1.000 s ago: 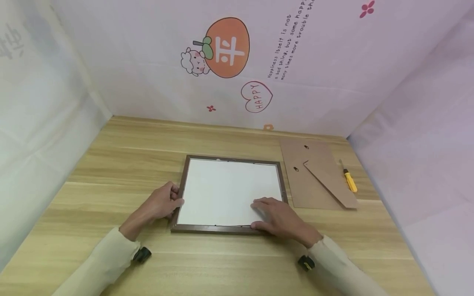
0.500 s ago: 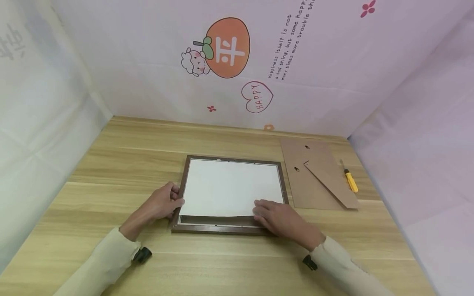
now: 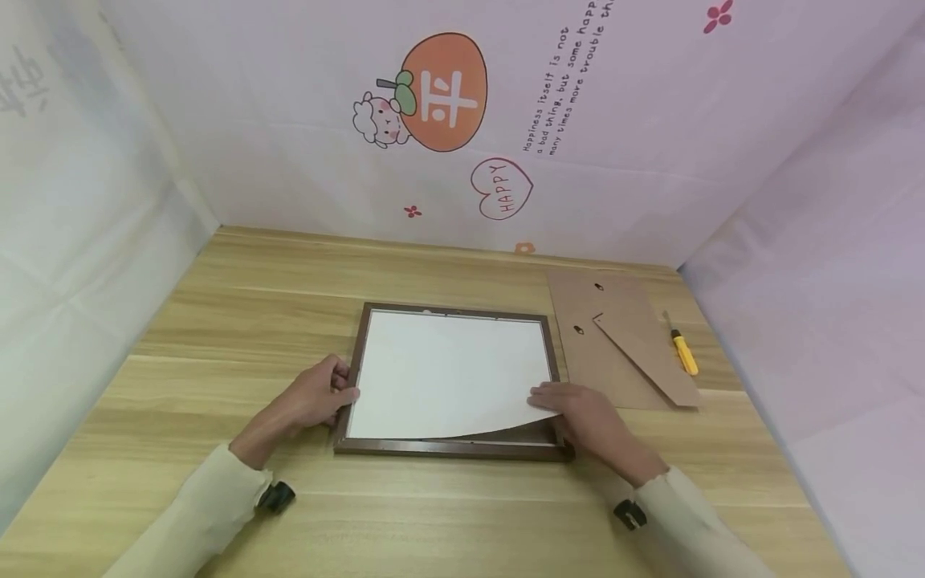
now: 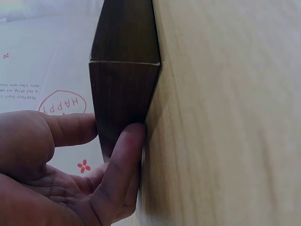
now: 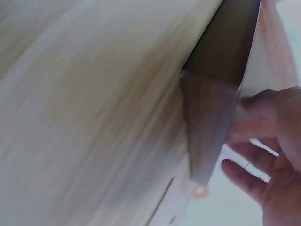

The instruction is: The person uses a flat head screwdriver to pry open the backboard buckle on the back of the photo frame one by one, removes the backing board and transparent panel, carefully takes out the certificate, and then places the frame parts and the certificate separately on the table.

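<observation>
A dark brown picture frame point(image 3: 448, 449) lies on the wooden table with its back opening upward, and a white sheet point(image 3: 448, 365) fills most of it. My left hand point(image 3: 311, 395) grips the frame's left side, thumb over the upper edge; in the left wrist view the fingers press against the frame's outer side point(image 4: 123, 94). At the near right corner, my right hand point(image 3: 596, 421) pinches the sheet, fingers on top and thumb hidden. That corner is bent up, showing a dark gap below. The right wrist view is blurred, with the fingers beside the frame's corner point(image 5: 209, 117).
Right of the frame lies a brown backing board point(image 3: 588, 373) with a fold-out stand leg point(image 3: 643, 365) and two small black hangers. A yellow-handled screwdriver point(image 3: 683, 353) lies beyond it. Printed white curtains point(image 3: 325, 185) enclose the table at the back and sides.
The sheet's near edge first rose along its length; now its left part is back down and only the right corner is raised. My right hand has shifted right; the left stays put.
</observation>
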`<state>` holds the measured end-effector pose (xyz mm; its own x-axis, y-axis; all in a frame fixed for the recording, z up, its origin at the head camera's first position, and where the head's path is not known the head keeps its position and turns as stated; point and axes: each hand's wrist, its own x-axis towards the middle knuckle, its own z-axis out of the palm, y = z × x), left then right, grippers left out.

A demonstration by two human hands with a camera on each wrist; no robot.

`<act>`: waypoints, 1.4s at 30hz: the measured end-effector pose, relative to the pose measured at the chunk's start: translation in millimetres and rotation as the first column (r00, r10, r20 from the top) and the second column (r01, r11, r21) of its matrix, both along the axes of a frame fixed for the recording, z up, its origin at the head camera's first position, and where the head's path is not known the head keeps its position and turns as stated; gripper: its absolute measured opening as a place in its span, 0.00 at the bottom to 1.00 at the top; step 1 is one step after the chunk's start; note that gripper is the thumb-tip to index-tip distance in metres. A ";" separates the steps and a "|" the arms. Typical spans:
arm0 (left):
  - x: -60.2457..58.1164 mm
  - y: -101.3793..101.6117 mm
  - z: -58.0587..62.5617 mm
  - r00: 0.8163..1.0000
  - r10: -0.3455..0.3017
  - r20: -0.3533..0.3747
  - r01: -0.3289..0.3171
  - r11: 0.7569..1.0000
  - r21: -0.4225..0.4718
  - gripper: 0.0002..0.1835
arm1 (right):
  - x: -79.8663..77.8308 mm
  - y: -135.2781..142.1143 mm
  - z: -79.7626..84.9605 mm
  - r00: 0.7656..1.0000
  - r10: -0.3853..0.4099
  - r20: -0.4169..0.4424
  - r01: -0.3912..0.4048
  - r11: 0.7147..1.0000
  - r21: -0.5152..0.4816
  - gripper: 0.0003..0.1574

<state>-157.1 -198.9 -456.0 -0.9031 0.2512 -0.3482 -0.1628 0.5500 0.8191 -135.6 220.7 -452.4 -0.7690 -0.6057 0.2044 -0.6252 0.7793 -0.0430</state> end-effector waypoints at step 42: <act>10.9 0.8 0.3 0.991 -0.034 -0.132 0.023 0.996 -0.084 0.16 | -73.7 -7.1 83.8 0.974 -0.188 -0.130 0.045 0.716 -0.697 0.03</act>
<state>-146.2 -198.1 -455.6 -0.9356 0.2532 -0.2459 -0.0386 0.6193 0.7842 -209.3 213.6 -368.6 -0.7302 -0.1513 0.6663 -0.5831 0.6464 -0.4922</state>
